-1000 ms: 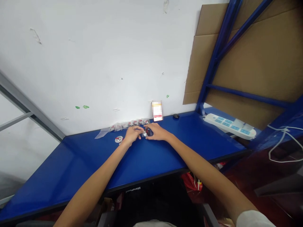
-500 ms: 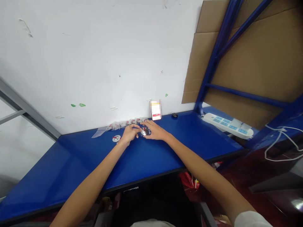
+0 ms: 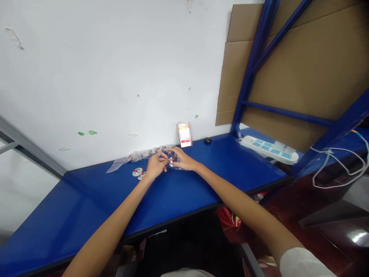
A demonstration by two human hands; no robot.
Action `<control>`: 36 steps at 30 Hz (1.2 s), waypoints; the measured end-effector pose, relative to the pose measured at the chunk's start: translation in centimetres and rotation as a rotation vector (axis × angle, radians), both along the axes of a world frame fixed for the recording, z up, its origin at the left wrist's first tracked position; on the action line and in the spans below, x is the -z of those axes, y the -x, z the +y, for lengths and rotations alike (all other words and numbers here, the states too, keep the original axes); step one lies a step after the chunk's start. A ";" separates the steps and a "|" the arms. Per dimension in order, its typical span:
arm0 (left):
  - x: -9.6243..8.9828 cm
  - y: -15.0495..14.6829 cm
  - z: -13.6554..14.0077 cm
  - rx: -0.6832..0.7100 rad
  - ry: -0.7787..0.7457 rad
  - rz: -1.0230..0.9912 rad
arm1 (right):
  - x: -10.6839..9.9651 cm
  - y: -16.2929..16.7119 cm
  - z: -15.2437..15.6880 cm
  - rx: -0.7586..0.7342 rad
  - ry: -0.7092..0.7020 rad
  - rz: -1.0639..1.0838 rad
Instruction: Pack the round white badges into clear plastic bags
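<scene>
A shiny silver round disc [image 3: 171,163] is between my two hands, just above or on the blue table. My right hand [image 3: 184,159] curls around its right side and holds it. From the left, the fingertips of my left hand [image 3: 156,165] pinch at its near left edge. Two more silver discs with red marks, one of them a disc [image 3: 137,172] in full view, lie left of my left hand; the other is partly hidden by that hand. Behind my hands, several small items in clear plastic bags [image 3: 144,154] form a row along the wall.
A card [image 3: 185,135] with red print leans on the white wall. Right of it is a small black object [image 3: 207,140]. The blue table [image 3: 95,207] runs to a white power strip [image 3: 269,149] near a blue metal frame [image 3: 250,77] backed by cardboard.
The view has shifted slightly to the right. The disc has turned in my hands and now shows less of its face. A second disc now shows beside my left wrist.
</scene>
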State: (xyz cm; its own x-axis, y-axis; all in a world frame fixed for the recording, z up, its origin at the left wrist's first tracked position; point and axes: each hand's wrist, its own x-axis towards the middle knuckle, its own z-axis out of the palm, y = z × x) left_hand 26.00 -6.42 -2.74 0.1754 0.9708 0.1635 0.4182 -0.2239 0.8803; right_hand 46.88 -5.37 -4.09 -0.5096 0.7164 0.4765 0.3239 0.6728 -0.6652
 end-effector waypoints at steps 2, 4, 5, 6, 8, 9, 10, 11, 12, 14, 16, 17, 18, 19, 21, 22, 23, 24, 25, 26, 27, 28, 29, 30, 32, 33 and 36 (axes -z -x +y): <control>0.0 0.0 -0.1 -0.005 0.027 -0.008 | 0.2 -0.1 0.4 -0.050 0.122 0.118; -0.2 -0.1 -0.3 -0.006 0.054 -0.014 | 0.3 -0.2 0.7 -0.071 0.246 0.216; -0.4 -0.2 -0.4 -0.001 0.064 -0.017 | 0.4 -0.2 0.9 -0.078 0.295 0.254; -0.6 -0.2 -0.6 0.007 0.074 -0.021 | 0.4 -0.2 1.0 -0.086 0.335 0.286; -1.0 -0.3 -0.8 0.026 0.094 -0.043 | 0.4 -0.1 1.2 -0.105 0.394 0.339; -1.2 -0.3 -0.9 0.033 0.107 -0.057 | 0.4 -0.1 1.2 -0.114 0.420 0.358; -1.3 -0.3 -1.0 0.035 0.122 -0.071 | 0.3 0.0 1.3 -0.122 0.444 0.377; -1.3 -0.3 -1.0 0.034 0.131 -0.083 | 0.2 0.1 1.3 -0.127 0.464 0.395; -1.4 -0.2 -1.0 0.030 0.135 -0.087 | 0.2 0.2 1.3 -0.132 0.477 0.409; -1.3 -0.2 -0.9 0.013 0.133 -0.077 | 0.1 0.3 1.3 -0.140 0.481 0.415; -1.2 -0.2 -0.9 -0.005 0.134 -0.060 | 0.1 0.4 1.3 -0.134 0.466 0.400; -1.1 -0.2 -0.9 -0.009 0.140 -0.054 | 0.1 0.4 1.3 -0.125 0.460 0.384; -1.1 -0.2 -0.9 -0.011 0.151 -0.051 | 0.2 0.3 1.2 -0.113 0.456 0.370; -1.0 -0.1 -0.8 -0.014 0.164 -0.054 | 0.2 0.3 1.2 -0.104 0.453 0.355; -1.0 0.0 -0.7 -0.022 0.190 -0.072 | 0.2 0.2 1.2 -0.109 0.445 0.315; -0.9 0.2 -0.6 -0.026 0.205 -0.087 | 0.2 0.1 1.1 -0.127 0.432 0.289; -0.8 0.3 -0.5 -0.025 0.219 -0.106 | 0.2 0.0 1.1 -0.154 0.409 0.262; -0.8 0.5 -0.4 -0.022 0.232 -0.127 | 0.2 -0.1 1.0 -0.184 0.375 0.233; -0.7 0.7 -0.2 -0.017 0.243 -0.146 | 0.2 -0.2 0.9 -0.211 0.334 0.203; -0.6 0.9 -0.1 -0.013 0.253 -0.159 | 0.2 -0.3 0.7 -0.228 0.288 0.176; -0.6 1.0 0.1 -0.013 0.261 -0.167 | 0.1 -0.3 0.6 -0.230 0.236 0.149; -0.6 1.2 0.2 -0.017 0.269 -0.171 | 0.1 -0.4 0.4 -0.217 0.182 0.116; -0.6 1.3 0.3 -0.025 0.274 -0.173 | 0.1 -0.4 0.2 -0.190 0.127 0.076; -0.6 1.3 0.3 -0.030 0.278 -0.173 | 0.0 -0.4 0.1 -0.154 0.076 0.032; -0.6 1.4 0.4 -0.033 0.273 -0.176 | 0.0 -0.4 0.0 -0.086 0.002 -0.054; -0.6 1.4 0.4 -0.032 0.267 -0.179 | 0.0 -0.5 0.0 -0.069 -0.013 -0.087; -0.5 1.4 0.5 -0.027 0.264 -0.190 | 0.2 -0.7 0.1 -0.067 -0.012 -0.149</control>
